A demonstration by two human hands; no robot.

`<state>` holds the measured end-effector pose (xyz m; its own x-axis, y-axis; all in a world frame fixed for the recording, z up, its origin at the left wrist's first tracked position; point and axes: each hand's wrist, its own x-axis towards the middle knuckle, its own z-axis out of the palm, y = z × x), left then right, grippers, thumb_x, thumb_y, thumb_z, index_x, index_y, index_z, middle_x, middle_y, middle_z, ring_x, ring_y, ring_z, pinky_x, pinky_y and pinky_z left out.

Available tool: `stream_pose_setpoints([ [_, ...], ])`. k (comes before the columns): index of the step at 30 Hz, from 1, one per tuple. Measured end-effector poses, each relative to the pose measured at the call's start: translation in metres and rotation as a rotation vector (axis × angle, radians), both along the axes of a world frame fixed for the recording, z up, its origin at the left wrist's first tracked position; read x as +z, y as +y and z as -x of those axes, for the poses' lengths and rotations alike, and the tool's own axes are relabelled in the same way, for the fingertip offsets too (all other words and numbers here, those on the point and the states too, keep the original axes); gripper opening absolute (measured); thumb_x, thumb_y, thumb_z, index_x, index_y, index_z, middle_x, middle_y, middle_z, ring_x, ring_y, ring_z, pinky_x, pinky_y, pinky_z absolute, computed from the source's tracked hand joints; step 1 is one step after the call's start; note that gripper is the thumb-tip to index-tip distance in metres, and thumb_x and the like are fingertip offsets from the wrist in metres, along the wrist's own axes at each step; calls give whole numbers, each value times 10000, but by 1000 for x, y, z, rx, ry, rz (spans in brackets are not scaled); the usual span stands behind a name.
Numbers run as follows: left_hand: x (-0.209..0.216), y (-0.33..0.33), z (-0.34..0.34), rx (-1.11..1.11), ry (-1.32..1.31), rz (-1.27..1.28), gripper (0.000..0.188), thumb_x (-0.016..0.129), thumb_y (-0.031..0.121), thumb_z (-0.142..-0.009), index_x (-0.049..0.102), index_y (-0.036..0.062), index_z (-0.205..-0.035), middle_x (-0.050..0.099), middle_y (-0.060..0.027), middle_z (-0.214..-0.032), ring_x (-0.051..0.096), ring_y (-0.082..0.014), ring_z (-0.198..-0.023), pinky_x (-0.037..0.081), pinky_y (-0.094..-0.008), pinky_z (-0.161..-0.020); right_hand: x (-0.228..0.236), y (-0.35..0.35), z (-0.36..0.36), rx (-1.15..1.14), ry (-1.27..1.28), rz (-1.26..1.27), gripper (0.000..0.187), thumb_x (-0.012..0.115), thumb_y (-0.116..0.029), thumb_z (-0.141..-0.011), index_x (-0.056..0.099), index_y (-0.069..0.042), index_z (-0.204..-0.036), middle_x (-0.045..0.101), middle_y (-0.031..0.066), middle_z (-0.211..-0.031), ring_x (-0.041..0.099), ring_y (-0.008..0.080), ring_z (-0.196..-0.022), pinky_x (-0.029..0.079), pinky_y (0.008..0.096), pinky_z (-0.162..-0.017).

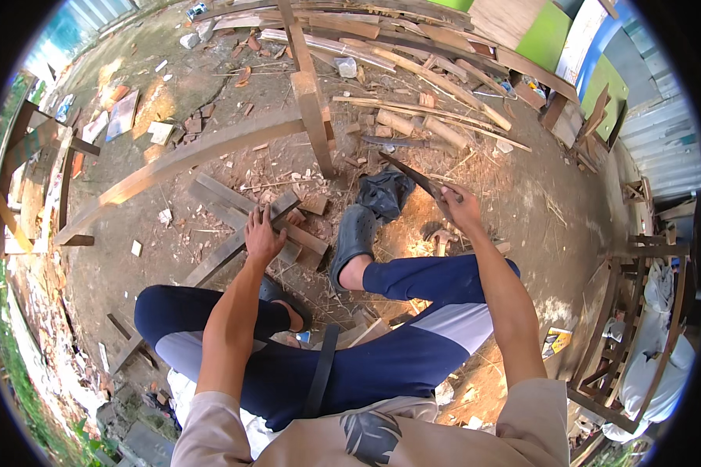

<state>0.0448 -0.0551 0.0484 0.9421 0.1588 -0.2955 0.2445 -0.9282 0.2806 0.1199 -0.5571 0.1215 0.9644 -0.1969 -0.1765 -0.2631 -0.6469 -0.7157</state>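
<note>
Tan shirt cloth [456, 437] is closest. The left hand [264, 235] has its fingers bent over a wood stick [224, 257] that lies across other wood pieces [214, 202] on the ground [565, 226]. The right hand [461, 207] has its fingers wrapped around a long dark blade [414, 175], tip pointing away. The stick might wobble because it sits crosswise, and if the blade slips, it could cut the left hand or nick the grey shoe [354, 240].

Daylight dapples the ground [572, 210] with warm patches amid soft shade; its left edge glares white. Fisheye distortion curves the metal wall [660, 131].
</note>
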Motion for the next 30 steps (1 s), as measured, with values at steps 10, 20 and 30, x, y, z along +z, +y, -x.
stream_pose_setpoints([
  [10, -18, -25, -45, 11, 257, 3, 1293, 734, 723, -756, 56, 74, -1645, 138, -250, -1686, 120, -430, -1566, 102, -654, -1222, -128, -89, -10, 288, 682, 279, 301, 696, -182, -836, 759, 41, -1028, 744, 256, -961, 735, 363, -916, 575, 407, -801],
  [20, -29, -10, -34, -62, 318, 31, 1513, 771, 802, -644, -53, -4, -1623, 8, -346, -1662, -47, -511, -1551, 2, -726, -1169, -167, -16, -140, 236, 527, 580, 547, 623, -178, -870, 553, -58, -1400, 604, 238, -1378, 597, 403, -1258, 503, 499, -1044],
  [30, -24, -3, -32, -86, 301, 62, 1417, 722, 783, -724, -41, -6, -1621, 41, -316, -1663, -32, -511, -1545, -4, -718, -1170, -201, -27, -246, 143, 495, 797, 726, 678, -189, -881, 390, -174, -1547, 422, 143, -1586, 418, 388, -1438, 380, 537, -1169],
])
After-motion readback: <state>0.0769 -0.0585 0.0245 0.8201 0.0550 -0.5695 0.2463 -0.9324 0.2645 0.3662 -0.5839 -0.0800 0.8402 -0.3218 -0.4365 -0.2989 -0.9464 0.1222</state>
